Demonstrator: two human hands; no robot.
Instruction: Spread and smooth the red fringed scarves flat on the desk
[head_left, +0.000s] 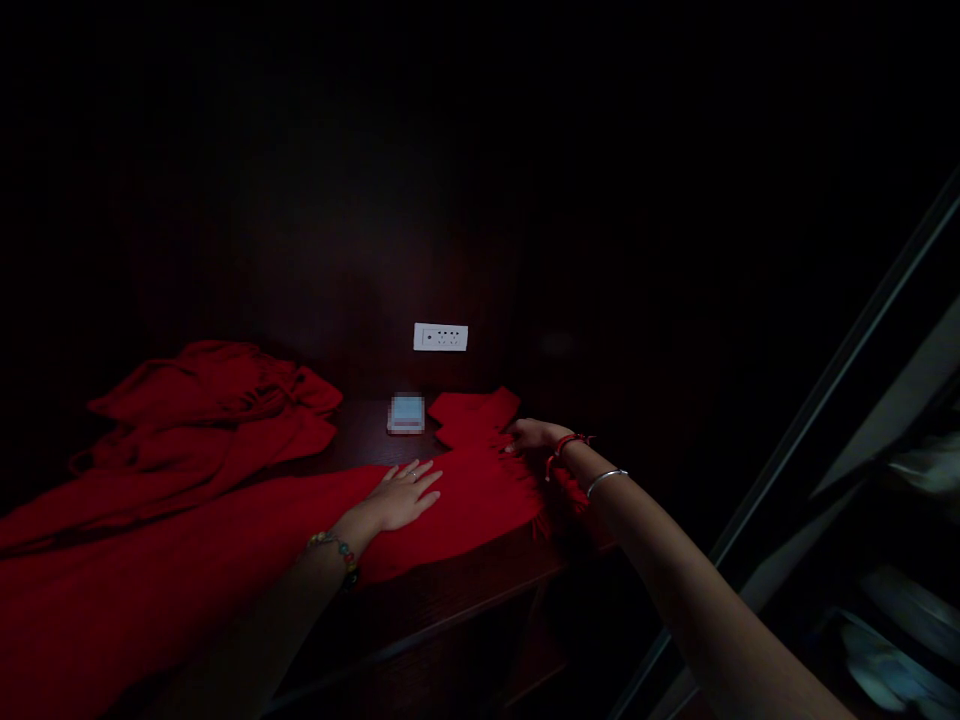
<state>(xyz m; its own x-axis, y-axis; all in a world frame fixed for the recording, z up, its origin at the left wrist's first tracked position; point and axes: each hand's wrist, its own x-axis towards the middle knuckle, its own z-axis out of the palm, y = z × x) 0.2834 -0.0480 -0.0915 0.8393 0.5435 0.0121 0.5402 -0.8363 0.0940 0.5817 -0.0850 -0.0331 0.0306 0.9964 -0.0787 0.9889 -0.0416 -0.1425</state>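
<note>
A long red fringed scarf point(466, 500) lies spread along a dark wooden shelf, running off to the left. My left hand point(405, 497) rests flat on it with the fingers spread. At the fringed right end, my right hand point(534, 434) has its fingers curled and closed on the scarf's edge. Dim light hides part of those fingertips. Behind the spread cloth, a further piece of red fabric point(472, 412) lies with pointed corners against the back.
A crumpled heap of red cloth point(225, 400) lies at the back left. A small pixelated object point(406, 413) sits on the shelf point(360, 425) below a white wall socket point(441, 337). A slanting metal-edged frame point(832, 385) stands at the right. Deep shadow covers the surroundings.
</note>
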